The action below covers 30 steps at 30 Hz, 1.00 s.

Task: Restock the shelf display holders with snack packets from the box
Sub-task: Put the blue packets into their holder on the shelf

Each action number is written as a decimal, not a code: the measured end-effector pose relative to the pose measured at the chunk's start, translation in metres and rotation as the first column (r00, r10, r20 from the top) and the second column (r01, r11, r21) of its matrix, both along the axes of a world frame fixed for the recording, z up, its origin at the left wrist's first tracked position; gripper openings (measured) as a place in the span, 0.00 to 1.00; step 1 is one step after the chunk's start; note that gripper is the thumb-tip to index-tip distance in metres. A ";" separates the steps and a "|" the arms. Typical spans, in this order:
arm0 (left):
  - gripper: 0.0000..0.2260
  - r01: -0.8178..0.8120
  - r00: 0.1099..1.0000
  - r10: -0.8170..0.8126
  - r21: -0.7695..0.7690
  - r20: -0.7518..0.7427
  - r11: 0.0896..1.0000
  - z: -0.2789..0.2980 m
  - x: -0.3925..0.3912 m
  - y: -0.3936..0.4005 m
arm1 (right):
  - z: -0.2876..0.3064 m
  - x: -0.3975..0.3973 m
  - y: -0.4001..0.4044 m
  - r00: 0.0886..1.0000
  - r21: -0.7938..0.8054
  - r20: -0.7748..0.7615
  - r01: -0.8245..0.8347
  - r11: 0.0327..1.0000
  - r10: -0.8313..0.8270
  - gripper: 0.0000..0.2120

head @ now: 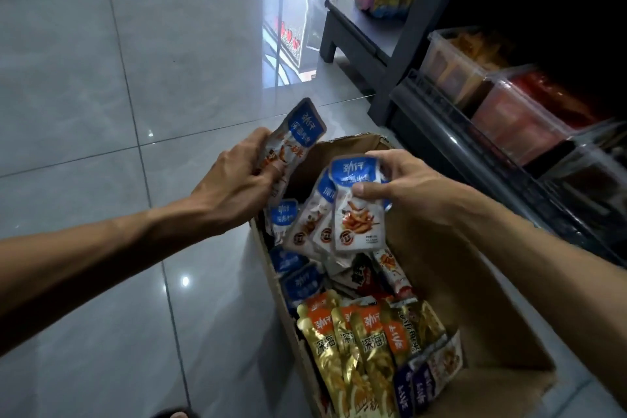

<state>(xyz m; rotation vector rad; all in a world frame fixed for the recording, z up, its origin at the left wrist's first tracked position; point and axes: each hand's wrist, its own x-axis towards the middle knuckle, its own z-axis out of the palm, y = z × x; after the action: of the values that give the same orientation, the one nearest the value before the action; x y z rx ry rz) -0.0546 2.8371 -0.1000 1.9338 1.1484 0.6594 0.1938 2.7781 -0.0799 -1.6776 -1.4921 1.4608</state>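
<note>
Left hand grips packets; right hand pinches a loose fan over the box; outer ones could slip

An open cardboard box stands on the floor, filled with blue-and-white, gold and orange snack packets. Several blue-topped packets are raised above it; clear display holders line the shelf.

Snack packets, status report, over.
Left hand grips blue-topped packets. Right hand pinches a fan of packets over the box. Holders unobstructed.
</note>
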 end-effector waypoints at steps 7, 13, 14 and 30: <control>0.06 0.175 0.952 -0.048 -0.409 0.302 0.895 0.031 0.070 -0.017 | 0.046 0.038 -0.030 0.938 0.107 -0.187 0.315 0.943 -0.292 0.15; 0.08 0.461 0.875 -0.289 -0.485 0.389 0.743 0.072 0.123 -0.044 | 0.092 0.067 -0.070 0.821 0.263 -0.118 0.568 0.780 -0.558 0.14; 0.10 0.485 0.866 -0.326 -0.480 0.379 0.731 0.078 0.131 -0.047 | 0.098 0.072 -0.078 0.797 0.313 -0.101 0.593 0.742 -0.595 0.14; 0.14 0.601 0.722 -0.232 -0.425 0.652 0.677 0.168 0.273 -0.106 | 0.217 0.158 -0.165 0.550 0.516 -0.118 0.745 0.423 -0.826 0.18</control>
<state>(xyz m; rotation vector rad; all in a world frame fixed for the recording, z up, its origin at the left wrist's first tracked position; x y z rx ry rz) 0.2180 2.7313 0.0682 1.2347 0.3974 0.4420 0.3514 2.6133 0.1372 -1.7575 -0.7729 0.3499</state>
